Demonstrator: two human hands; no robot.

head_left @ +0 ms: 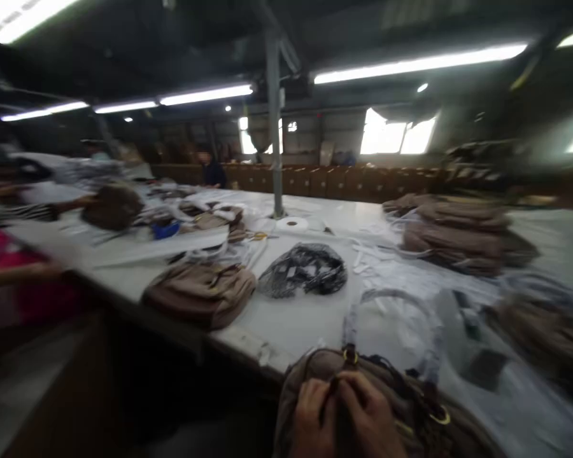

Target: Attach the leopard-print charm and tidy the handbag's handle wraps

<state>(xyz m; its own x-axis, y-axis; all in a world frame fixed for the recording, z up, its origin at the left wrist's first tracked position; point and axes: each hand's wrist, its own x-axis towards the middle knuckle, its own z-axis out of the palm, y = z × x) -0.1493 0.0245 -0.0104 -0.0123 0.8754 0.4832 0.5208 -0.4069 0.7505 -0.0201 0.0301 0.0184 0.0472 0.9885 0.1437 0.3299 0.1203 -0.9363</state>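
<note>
A brown handbag [410,407] with gold rings and a wrapped handle [391,305] lies at the near edge of the long white table [305,318]. My left hand [312,416] and my right hand [370,416] meet at the bag's front, fingers pinched on a dark part of it between them, likely a zipper or strap. The frame is motion-blurred, so finer detail is unclear.
Another brown bag [200,292] and a clear packet of dark parts [305,270] lie further along the table. Stacks of brown bags [458,232] sit at right. A steel post [274,121] rises mid-table. Co-workers' arms [28,213] reach in at left.
</note>
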